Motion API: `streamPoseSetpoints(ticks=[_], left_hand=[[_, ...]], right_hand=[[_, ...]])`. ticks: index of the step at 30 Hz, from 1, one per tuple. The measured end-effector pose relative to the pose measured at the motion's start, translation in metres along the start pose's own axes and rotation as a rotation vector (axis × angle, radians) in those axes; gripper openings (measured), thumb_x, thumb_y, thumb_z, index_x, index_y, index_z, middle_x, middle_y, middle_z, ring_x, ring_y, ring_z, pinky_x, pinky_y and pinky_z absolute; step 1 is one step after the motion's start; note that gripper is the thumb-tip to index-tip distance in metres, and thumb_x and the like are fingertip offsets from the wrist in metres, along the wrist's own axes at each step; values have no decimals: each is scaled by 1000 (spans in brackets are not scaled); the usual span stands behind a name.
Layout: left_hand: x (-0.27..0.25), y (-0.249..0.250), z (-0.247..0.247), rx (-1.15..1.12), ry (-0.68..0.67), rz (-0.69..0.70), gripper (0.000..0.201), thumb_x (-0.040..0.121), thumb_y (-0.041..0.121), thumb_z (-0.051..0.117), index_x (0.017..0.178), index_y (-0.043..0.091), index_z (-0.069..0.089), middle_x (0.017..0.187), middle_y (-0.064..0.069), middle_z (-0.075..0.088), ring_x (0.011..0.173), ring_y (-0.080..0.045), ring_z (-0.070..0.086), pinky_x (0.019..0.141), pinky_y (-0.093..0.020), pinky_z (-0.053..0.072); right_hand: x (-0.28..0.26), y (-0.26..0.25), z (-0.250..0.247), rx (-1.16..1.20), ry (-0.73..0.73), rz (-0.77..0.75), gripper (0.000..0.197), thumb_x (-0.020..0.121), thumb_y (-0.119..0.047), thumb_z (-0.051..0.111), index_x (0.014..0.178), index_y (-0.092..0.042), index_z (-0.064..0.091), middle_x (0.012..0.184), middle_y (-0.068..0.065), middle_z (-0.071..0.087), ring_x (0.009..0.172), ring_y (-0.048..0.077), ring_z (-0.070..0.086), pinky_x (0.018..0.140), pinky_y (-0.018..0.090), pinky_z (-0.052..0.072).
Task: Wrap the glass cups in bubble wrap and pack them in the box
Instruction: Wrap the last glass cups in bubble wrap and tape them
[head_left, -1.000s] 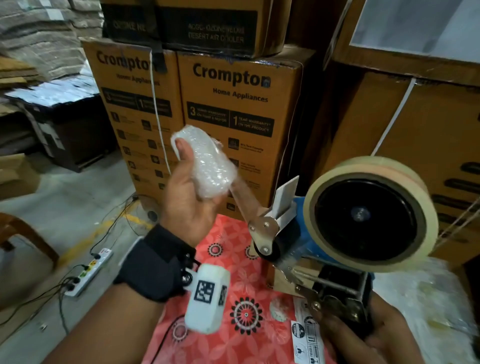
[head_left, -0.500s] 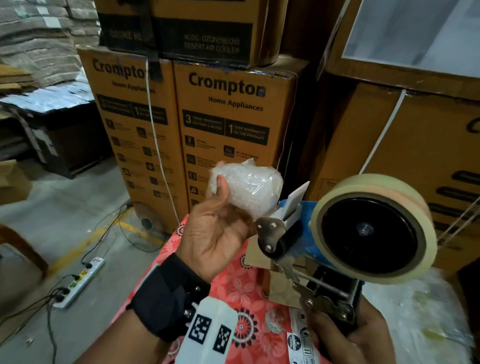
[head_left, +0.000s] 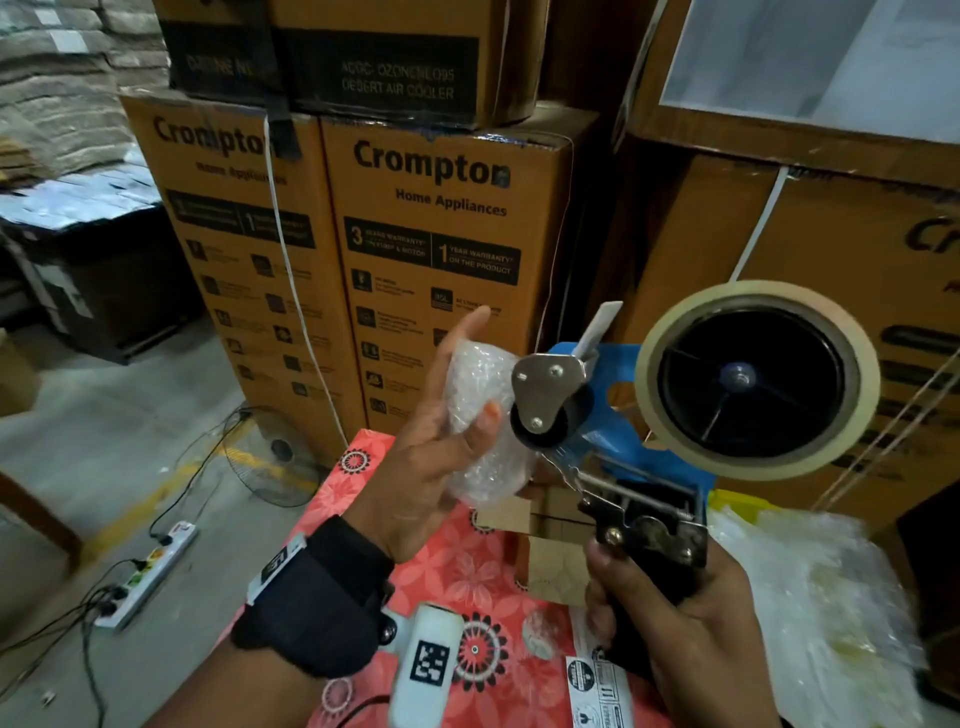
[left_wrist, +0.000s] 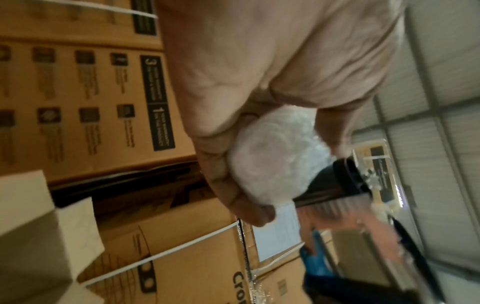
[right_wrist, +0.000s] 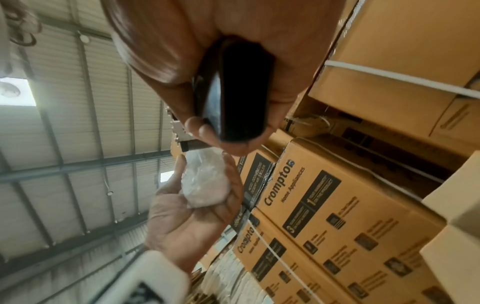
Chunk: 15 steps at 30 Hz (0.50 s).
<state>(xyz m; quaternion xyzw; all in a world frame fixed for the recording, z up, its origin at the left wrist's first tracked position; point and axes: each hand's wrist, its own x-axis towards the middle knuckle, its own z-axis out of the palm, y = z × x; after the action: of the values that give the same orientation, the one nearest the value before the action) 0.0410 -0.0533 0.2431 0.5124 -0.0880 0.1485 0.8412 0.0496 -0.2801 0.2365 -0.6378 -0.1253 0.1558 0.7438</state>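
Bubble-wrapped cup (head_left: 480, 410) held in left hand (head_left: 431, 457) grip; right hand (head_left: 685, 618) grip clenched round tape dispenser (head_left: 675, 415) handle.

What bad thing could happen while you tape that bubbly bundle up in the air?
1. The left hand holds the bundle high over the table, index finger lifted off; a push from the dispenser might knock it loose.
2. The thumb sits right beside the roller, so tape may catch it.
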Motion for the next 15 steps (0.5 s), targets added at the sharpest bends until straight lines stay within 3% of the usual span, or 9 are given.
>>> streamPoseSetpoints(ticks=[2, 4, 6, 9, 11, 12, 15], left_hand=[[1, 2, 0, 52, 38, 75, 72, 95, 40, 74, 157, 28, 38, 151, -29, 48, 132, -50, 57, 99, -66, 55], [1, 3, 2, 71, 100, 116, 65, 95, 46, 73, 147, 19, 44, 148, -30, 49, 125, -43, 62, 93, -56, 60], [0, 0, 7, 41, 179, 118, 51, 97, 41, 67, 141, 23, 49, 145, -23, 58, 124, -36, 66, 97, -53, 60], [1, -5, 9, -61, 248, 153, 32, 103, 31, 57, 136, 30, 58, 139, -16, 65, 128, -37, 64, 106, -59, 54], [5, 0, 3, -108, 291, 160, 35, 108, 33, 52, 143, 26, 53, 143, -24, 60, 132, -46, 60, 107, -67, 49], [7, 5, -2, -119, 320, 160, 41, 109, 35, 51, 148, 23, 48, 141, -24, 60, 128, -47, 61, 105, -65, 51], [10, 16, -13, -105, 381, 197, 52, 109, 36, 51, 155, 15, 39, 129, -15, 63, 110, -32, 66, 88, -47, 60]], right_hand=[[-1, 2, 4, -26, -34, -22, 38, 80, -23, 91, 93, 1, 64, 60, 27, 59, 50, 33, 54, 47, 32, 45], [-1, 2, 7, -49, -54, -50, 38, 81, -24, 90, 96, -1, 64, 61, 25, 60, 51, 33, 57, 51, 35, 48], [1, 0, 11, -48, -63, -64, 27, 83, -22, 84, 94, -7, 65, 60, 24, 59, 51, 32, 55, 51, 37, 47], [5, -6, 14, -63, -111, -92, 8, 85, -22, 78, 89, -24, 71, 61, 20, 59, 53, 32, 55, 54, 41, 47], [2, -8, 12, -110, -122, -87, 9, 83, -26, 78, 89, -30, 73, 60, 18, 60, 53, 32, 55, 54, 42, 46], [-1, -7, 10, -136, -118, -64, 12, 80, -29, 78, 90, -31, 73, 59, 19, 61, 52, 32, 56, 53, 41, 46], [-15, -5, 8, -158, -88, 0, 21, 71, -32, 82, 90, -31, 74, 58, 23, 61, 49, 30, 56, 50, 37, 45]])
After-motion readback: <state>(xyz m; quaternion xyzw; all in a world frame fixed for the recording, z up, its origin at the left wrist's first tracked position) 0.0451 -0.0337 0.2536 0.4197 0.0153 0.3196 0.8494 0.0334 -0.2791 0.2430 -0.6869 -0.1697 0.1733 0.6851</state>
